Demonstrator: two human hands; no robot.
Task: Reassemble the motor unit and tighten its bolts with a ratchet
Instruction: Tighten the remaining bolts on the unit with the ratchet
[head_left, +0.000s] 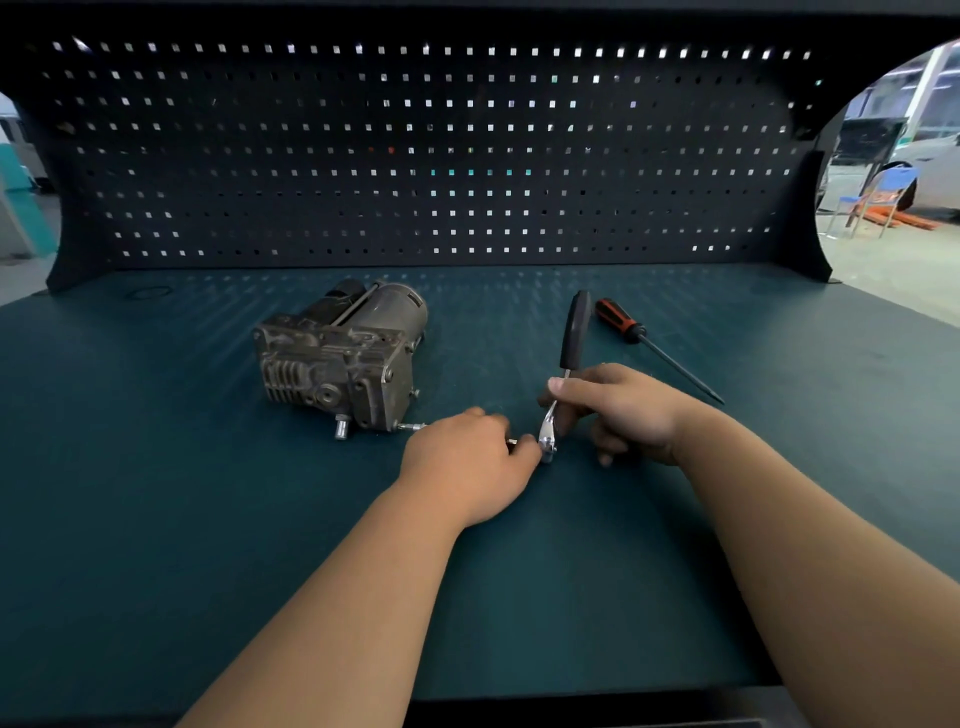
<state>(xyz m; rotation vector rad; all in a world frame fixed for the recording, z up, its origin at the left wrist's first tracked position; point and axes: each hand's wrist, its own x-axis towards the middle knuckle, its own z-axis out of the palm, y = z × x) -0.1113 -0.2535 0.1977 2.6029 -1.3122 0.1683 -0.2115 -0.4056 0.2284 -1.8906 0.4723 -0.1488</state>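
The grey, worn motor unit (340, 358) lies on the dark green bench (208, 493), left of centre, with a bolt (410, 427) sticking out of its near right corner. A ratchet (566, 364) with a black handle and chrome head stands tilted beside it, head down on the bench. My right hand (618, 410) grips the ratchet's metal shank just above the head. My left hand (467, 462) pinches something small at the ratchet head; my fingers hide that part.
A screwdriver (649, 343) with an orange and black handle lies to the right of the ratchet, tip pointing right and toward me. A dark pegboard (441, 156) closes off the back of the bench. A blue chair and a car show beyond the right edge.
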